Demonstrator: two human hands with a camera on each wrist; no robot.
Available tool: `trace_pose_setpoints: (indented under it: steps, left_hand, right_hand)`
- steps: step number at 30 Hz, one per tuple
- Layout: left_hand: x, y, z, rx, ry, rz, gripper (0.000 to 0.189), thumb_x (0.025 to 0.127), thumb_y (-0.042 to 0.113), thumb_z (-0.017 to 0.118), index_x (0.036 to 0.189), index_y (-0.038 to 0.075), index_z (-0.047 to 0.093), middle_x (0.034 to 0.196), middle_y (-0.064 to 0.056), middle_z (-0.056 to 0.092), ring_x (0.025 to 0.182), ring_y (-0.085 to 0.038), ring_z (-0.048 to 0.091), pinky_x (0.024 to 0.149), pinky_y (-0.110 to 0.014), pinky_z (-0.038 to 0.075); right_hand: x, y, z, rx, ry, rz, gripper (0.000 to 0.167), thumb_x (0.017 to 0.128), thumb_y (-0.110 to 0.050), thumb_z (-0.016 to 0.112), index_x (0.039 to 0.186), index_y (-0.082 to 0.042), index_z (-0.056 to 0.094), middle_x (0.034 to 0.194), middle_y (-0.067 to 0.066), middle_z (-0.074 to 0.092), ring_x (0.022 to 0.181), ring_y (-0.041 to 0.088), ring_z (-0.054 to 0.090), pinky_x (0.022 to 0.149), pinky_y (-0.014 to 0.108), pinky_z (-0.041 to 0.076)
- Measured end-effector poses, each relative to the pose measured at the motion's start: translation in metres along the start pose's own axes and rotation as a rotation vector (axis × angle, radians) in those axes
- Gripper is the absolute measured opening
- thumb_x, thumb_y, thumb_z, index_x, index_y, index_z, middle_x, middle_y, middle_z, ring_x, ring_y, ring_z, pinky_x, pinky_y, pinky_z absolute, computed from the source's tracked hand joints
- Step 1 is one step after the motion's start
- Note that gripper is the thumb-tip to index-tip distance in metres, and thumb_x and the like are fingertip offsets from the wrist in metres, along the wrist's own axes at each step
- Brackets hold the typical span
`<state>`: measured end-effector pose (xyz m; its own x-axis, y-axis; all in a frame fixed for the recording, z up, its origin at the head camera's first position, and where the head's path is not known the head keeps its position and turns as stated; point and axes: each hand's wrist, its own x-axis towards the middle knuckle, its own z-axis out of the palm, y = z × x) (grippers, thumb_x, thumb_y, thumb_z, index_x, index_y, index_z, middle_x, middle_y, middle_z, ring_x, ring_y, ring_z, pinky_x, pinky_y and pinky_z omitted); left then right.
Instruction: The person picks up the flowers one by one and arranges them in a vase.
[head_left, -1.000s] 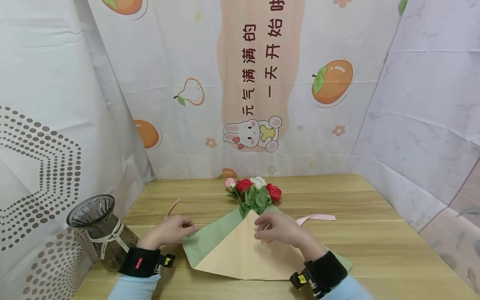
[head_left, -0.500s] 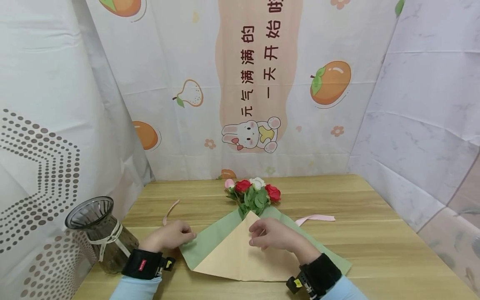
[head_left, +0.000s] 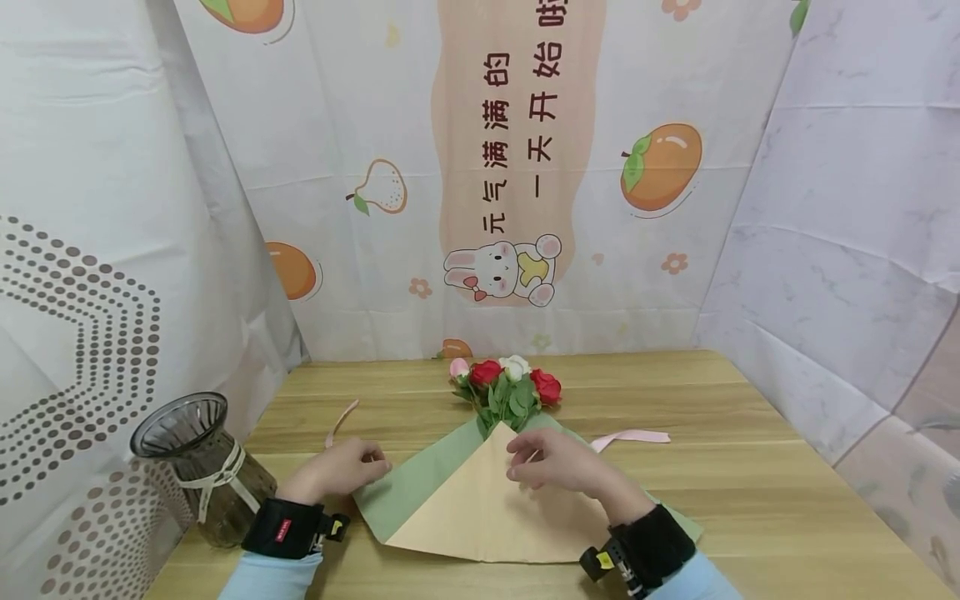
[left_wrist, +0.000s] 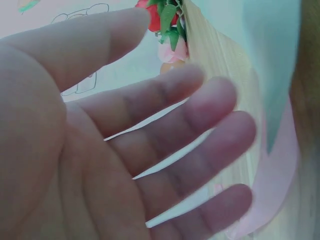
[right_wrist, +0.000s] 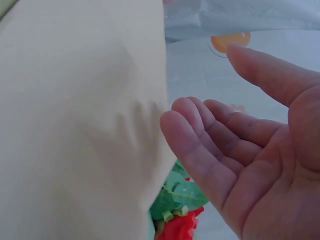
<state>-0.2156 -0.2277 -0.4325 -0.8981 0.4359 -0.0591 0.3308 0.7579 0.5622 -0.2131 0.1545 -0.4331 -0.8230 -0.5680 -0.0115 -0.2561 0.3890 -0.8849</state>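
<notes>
A bouquet of artificial roses [head_left: 517, 396], red, white and pink, lies on the table, stems tucked under wrapping paper. The paper has a green side [head_left: 420, 479] and a beige flap [head_left: 480, 517] folded up to a point over the stems. My left hand [head_left: 337, 468] is at the paper's left edge; in the left wrist view its fingers are spread and loosely bent, nothing between them. Over the beige flap hovers my right hand [head_left: 558, 462]. The right wrist view shows its fingers [right_wrist: 195, 150] relaxed and holding nothing, casting a shadow on the flap [right_wrist: 75, 125].
A smoky glass vase [head_left: 225, 492] with a pale cord bow stands on the left by my forearm. A pink ribbon [head_left: 633, 436] shows on both sides, its left end [head_left: 341, 422] beyond my left hand. A printed curtain [head_left: 360, 275] hangs behind the wooden table [head_left: 780, 492].
My right hand shifted slightly left over the flap, then back right. The paper's left corner lies a little farther left. My left hand has hardly moved.
</notes>
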Motion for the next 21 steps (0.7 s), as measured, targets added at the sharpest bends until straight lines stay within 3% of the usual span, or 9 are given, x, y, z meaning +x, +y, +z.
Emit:
trace_pose_setpoints:
  steps: [2,6,9,12,15,21]
  left_hand:
    - [0.001,0.001,-0.001,-0.026,0.024,0.002,0.019,0.102,0.024,0.063,0.099,0.008,0.071,0.077,0.001,0.064,0.064,-0.014,0.059,0.075,-0.041,0.042]
    - [0.001,0.005,-0.004,-0.143,0.055,-0.019,0.027,0.102,0.023,0.064,0.115,0.000,0.068,0.090,-0.006,0.063,0.069,-0.022,0.064,0.059,-0.036,0.055]
    - [0.002,0.008,-0.007,-0.160,0.106,-0.019,0.032,0.102,0.025,0.065,0.119,-0.002,0.067,0.096,-0.005,0.063,0.078,-0.020,0.063,0.065,-0.035,0.056]
    - [0.004,0.012,-0.009,-0.117,0.189,0.008,0.031,0.101,0.025,0.067,0.118,0.000,0.068,0.097,-0.001,0.065,0.087,-0.016,0.060,0.082,-0.039,0.053]
    - [0.005,0.016,-0.010,-0.106,0.268,0.039,0.031,0.100,0.024,0.068,0.119,0.000,0.068,0.102,-0.002,0.068,0.093,-0.018,0.062,0.091,-0.045,0.050]
    - [0.009,0.023,-0.011,-0.145,0.372,0.047,0.034,0.101,0.027,0.068,0.125,0.003,0.066,0.117,-0.012,0.067,0.107,-0.025,0.063,0.090,-0.047,0.052]
  right_hand:
    - [-0.002,-0.001,-0.006,-0.009,0.021,-0.009,0.049,0.093,-0.021,0.076,0.128,0.009,0.061,0.101,0.006,0.069,0.089,0.022,0.069,0.071,0.038,0.059]
    - [-0.008,-0.003,-0.018,0.003,0.063,-0.011,0.049,0.094,-0.024,0.076,0.129,0.006,0.061,0.103,0.008,0.068,0.093,0.029,0.068,0.074,0.040,0.059]
    - [-0.013,-0.006,-0.027,0.014,0.100,-0.015,0.047,0.094,-0.025,0.076,0.130,0.003,0.062,0.106,0.009,0.068,0.095,0.031,0.068,0.076,0.041,0.059]
    - [-0.019,-0.009,-0.037,0.034,0.130,-0.027,0.046,0.095,-0.023,0.075,0.132,0.001,0.061,0.109,0.012,0.067,0.098,0.029,0.067,0.078,0.044,0.058]
    - [-0.024,-0.012,-0.046,0.052,0.150,-0.044,0.046,0.096,-0.021,0.073,0.133,0.004,0.060,0.114,0.016,0.067,0.101,0.026,0.067,0.081,0.044,0.058]
    - [-0.032,-0.014,-0.060,0.057,0.197,-0.080,0.046,0.096,-0.017,0.073,0.133,0.005,0.059,0.120,0.017,0.067,0.107,0.027,0.066,0.083,0.035,0.057]
